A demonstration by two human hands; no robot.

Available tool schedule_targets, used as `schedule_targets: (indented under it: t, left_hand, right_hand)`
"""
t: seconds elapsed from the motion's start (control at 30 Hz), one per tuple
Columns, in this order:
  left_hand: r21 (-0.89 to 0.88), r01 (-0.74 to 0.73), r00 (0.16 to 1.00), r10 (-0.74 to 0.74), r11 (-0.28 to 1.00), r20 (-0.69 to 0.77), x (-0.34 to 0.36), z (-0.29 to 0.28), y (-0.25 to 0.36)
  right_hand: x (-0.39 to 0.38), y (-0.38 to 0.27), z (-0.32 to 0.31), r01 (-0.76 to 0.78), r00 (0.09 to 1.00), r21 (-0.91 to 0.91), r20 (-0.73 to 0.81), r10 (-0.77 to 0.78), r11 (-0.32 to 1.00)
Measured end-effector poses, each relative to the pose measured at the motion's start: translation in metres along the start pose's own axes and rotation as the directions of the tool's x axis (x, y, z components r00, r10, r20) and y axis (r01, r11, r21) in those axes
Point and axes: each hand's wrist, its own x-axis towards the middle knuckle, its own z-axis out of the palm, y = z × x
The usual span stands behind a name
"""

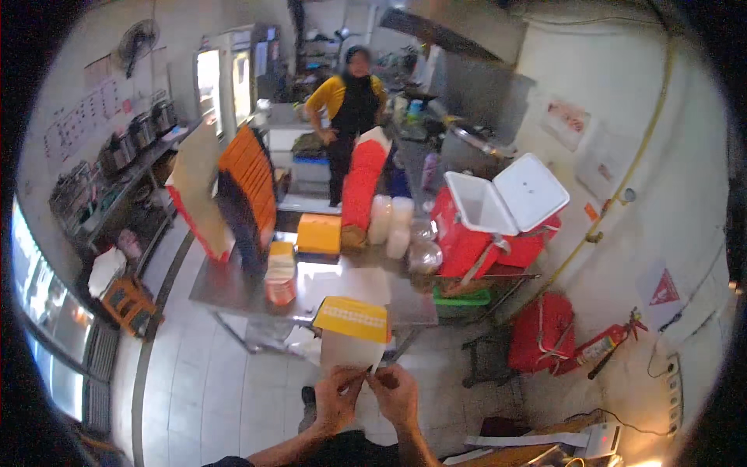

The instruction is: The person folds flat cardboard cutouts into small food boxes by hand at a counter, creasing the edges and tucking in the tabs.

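In front of me I hold a flat piece of yellow-and-white card point(352, 350), perhaps an unfolded food carton; its kind is not certain. The yellow band is at its far end, the pale part towards me. My left hand point(338, 398) pinches the near edge with its fingers closed. Close beside it, my right hand point(395, 397) pinches the same edge at its right corner. Beyond the card stands a metal table point(222, 284), with a pale sheet point(362, 284) lying on its near part. The card overlaps the table's front edge in view.
On the table stand a yellow box point(319, 234), an orange-and-white carton point(280, 282), tall red point(366, 183) and orange point(249, 167) stacks, and white tubs point(380, 219). A red insulated bag point(459, 241) holds an open white box. Behind stands a person point(354, 109). A fire extinguisher point(607, 342) is at right.
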Motion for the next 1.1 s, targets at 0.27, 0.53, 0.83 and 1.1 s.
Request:
schedule_targets:
  t: [0.27, 0.53, 0.83, 1.1]
  left_hand:
    - [-0.026, -0.02, 0.991, 0.016, 0.999, -0.129, 0.053, -0.025, -0.042]
    - [-0.534, 0.391, 0.873, -0.486, 0.75, -0.044, 0.153, -0.07, -0.072]
    - [-0.698, 0.716, 0.63, -0.401, -0.033, 0.665, 0.214, -0.124, -0.131]
    - [-0.606, 0.682, 0.699, -0.608, 0.409, 0.376, 0.255, -0.127, -0.153]
  right_hand:
    - [0.059, -0.01, 0.065, -0.07, 0.995, 0.095, 0.071, 0.063, 0.993]
    - [0.149, -0.014, 0.119, 0.237, 0.963, -0.103, 0.159, -0.219, 0.966]
    - [0.245, 0.015, 0.142, -0.371, 0.929, 0.658, 0.268, 0.257, 0.656]
    - [0.287, 0.01, 0.155, -0.275, 0.937, 0.151, 0.265, 0.229, 0.95]
